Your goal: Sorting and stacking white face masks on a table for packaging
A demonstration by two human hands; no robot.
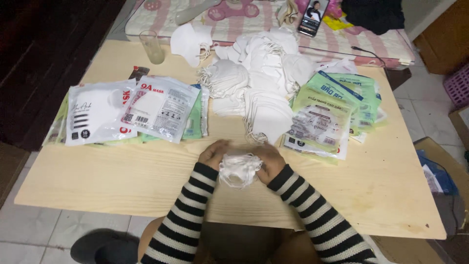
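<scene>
A: What does the head camera show at the near edge of the surface [97, 181]?

B: Two hands in black-and-white striped sleeves meet over the pale wooden top. Between them sits a small stack of white face masks [238, 169]. The left hand [213, 154] curls around the stack's left side, and the right hand [269, 159] closes on its right side, so both are grasping it.

A: Which way does the stack lie?

B: Its long axis runs roughly left to right, from one palm to the other. The elastic ear loops bunch up in the middle and droop toward the person. I cannot tell which face of the masks is up.

A: And beyond the hands?

B: Just past them lies a big loose heap of white masks [259, 83], spreading toward the far edge. To its left, a fan of sealed mask packets [127, 110], white and green. To its right, a pile of green-and-white packets [332, 110]. An empty drinking glass [152, 47] stands upright near the far left corner, well apart from the hands.
</scene>
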